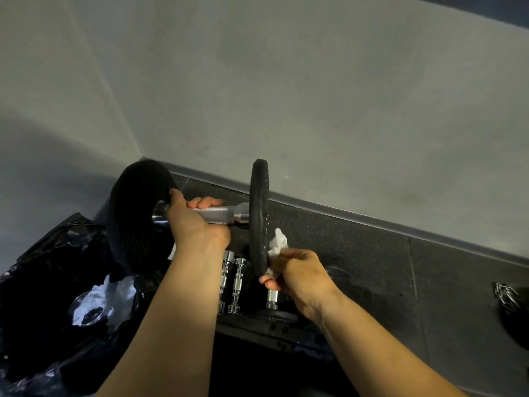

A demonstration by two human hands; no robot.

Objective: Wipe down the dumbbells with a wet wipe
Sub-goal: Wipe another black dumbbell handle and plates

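1. The right hand (297, 275) pinches a crumpled white wet wipe (277, 243) against the lower edge of the plate just to its left.
2. The left hand (194, 222) is wrapped round the knurled chrome handle of the dumbbell (220, 211), held off the floor.
3. Rough matte black plates (259, 207) flank that hand.
4. Below both hands lie chrome bars (236, 282). Left of the left forearm is a black plastic bag (43, 282).
5. Beyond are the dark speckled floor (372, 253), grey skirting (343, 217) and grey wall (286, 96).
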